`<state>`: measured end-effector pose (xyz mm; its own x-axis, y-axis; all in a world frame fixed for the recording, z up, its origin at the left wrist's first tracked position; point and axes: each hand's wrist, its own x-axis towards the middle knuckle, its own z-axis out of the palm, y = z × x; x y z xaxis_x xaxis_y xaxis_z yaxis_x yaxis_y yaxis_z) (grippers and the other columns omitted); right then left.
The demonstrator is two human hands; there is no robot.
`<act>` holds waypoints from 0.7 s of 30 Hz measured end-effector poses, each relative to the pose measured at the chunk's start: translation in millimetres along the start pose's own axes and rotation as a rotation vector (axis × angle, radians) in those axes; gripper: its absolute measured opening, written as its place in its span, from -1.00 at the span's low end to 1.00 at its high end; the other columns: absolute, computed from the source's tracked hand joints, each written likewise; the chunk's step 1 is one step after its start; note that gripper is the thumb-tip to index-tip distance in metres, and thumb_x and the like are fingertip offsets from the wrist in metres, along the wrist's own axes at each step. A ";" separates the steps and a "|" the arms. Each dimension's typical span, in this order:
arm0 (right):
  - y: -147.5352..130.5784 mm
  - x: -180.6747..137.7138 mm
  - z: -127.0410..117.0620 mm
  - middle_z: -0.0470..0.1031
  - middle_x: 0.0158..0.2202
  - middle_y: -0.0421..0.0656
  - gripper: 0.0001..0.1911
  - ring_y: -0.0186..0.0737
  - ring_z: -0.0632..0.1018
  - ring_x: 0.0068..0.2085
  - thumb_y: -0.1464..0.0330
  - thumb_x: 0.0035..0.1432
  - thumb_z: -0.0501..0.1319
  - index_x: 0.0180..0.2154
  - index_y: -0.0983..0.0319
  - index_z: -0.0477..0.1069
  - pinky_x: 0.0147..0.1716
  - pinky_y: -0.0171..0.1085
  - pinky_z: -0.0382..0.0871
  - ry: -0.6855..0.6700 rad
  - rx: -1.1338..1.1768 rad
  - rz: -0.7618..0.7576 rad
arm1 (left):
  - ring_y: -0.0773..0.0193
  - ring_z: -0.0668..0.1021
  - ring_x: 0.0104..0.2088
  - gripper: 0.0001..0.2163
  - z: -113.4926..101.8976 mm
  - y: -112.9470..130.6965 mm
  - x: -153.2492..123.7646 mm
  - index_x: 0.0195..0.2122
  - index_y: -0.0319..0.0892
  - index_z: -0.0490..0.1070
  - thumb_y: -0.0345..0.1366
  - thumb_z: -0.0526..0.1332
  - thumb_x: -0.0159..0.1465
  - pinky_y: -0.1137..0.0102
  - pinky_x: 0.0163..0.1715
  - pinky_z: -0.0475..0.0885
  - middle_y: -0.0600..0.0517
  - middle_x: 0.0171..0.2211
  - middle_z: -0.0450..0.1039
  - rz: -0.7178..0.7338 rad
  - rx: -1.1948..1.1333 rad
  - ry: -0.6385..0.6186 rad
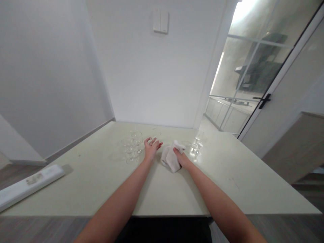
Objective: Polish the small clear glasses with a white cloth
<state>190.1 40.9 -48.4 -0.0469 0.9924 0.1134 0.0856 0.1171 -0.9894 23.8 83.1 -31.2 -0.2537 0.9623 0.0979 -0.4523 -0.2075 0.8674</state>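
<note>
My left hand (152, 147) is at the middle of the table, fingers curled around a clear drinking glass (153, 138). Little of this glass shows beyond a faint rim and some glints. In my right hand (180, 156) is a bunched white cloth (171, 159), gripped near its upper right and hanging down to the tabletop. Several clear stemmed glasses (132, 147) form a group just left of my left hand. More clear glasses (196, 147) stand close together to the right of the cloth; their exact outlines are hard to make out.
The pale table (101, 189) meets a white wall (157, 77) at its far edge. A long white object (32, 184) lies along the table's left edge. On the right is a glass-paned door with a black handle (264, 100), with a kitchen counter (230, 109) behind it.
</note>
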 end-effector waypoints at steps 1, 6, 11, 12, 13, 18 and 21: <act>0.0 0.7 -2.0 0.54 -0.03 0.00 -0.36 0.01 0.51 0.06 -0.15 0.05 0.12 -0.07 0.21 0.44 0.10 0.00 0.35 -0.010 0.058 0.052 | 0.40 0.61 -0.39 -0.52 0.7 -0.5 -1.2 -0.04 -0.04 0.08 -0.41 0.30 0.10 0.36 -0.26 0.53 -0.09 0.06 0.33 0.019 0.027 -0.027; 0.6 2.4 -5.7 0.53 -0.03 0.02 -0.12 0.00 0.54 0.01 -0.29 0.01 -0.06 0.04 0.26 0.35 -0.02 -0.03 0.45 -0.041 0.246 0.093 | 0.41 0.59 -0.41 -0.46 4.1 -2.8 -10.3 0.01 -0.06 0.14 -0.33 0.34 0.03 0.41 -0.32 0.51 -0.12 0.12 0.31 0.207 0.296 -0.247; 2.3 2.2 -7.1 0.45 0.07 0.02 -0.13 0.07 0.48 0.07 -0.26 -0.08 0.11 0.06 0.24 0.34 0.00 0.02 0.42 0.065 0.135 -0.031 | 0.38 0.58 -0.41 -0.49 8.6 -1.4 -27.6 0.03 -0.07 0.21 -0.29 0.32 0.04 0.45 -0.42 0.50 -0.07 0.05 0.40 0.283 0.480 -0.458; 2.4 2.6 -7.6 0.41 0.11 0.02 -0.13 0.07 0.44 0.11 -0.26 -0.10 0.14 0.06 0.23 0.34 0.03 0.01 0.40 0.113 0.099 -0.065 | 0.37 0.58 -0.40 -0.50 9.1 -1.1 -30.1 0.02 -0.07 0.22 -0.29 0.31 0.05 0.45 -0.42 0.50 -0.07 0.03 0.42 0.288 0.497 -0.482; 2.4 3.4 -8.1 0.39 0.13 0.01 -0.13 0.07 0.41 0.14 -0.25 -0.10 0.15 0.07 0.22 0.33 0.06 0.01 0.38 0.146 0.072 -0.088 | 0.35 0.58 -0.38 -0.51 9.4 -1.0 -31.8 0.02 -0.08 0.23 -0.29 0.32 0.05 0.45 -0.41 0.50 -0.06 0.01 0.43 0.296 0.505 -0.497; -1.2 9.1 -7.2 0.55 -0.08 0.00 -0.09 0.05 0.51 0.04 -0.30 0.02 -0.14 0.07 0.25 0.34 -0.01 -0.04 0.44 0.097 0.228 -0.008 | 0.24 0.56 -0.13 -0.52 9.3 -4.4 -28.9 0.00 -0.10 0.23 -0.30 0.33 0.06 0.36 -0.21 0.49 -0.06 -0.12 0.50 0.280 0.433 -0.535; -7.1 12.3 -5.0 0.57 -0.12 0.00 -0.06 0.04 0.56 -0.02 -0.29 0.05 -0.23 0.08 0.27 0.33 -0.07 -0.06 0.46 0.130 0.313 0.007 | 0.24 0.56 -0.15 -0.50 10.9 -7.0 -24.4 -0.03 -0.12 0.23 -0.26 0.37 0.02 0.37 -0.22 0.47 -0.06 -0.16 0.51 0.206 0.343 -0.455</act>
<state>193.8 52.5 -39.5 0.0816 0.9919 0.0972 -0.2254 0.1133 -0.9677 42.4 63.0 -34.4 0.1183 0.9028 0.4135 -0.1120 -0.4016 0.9089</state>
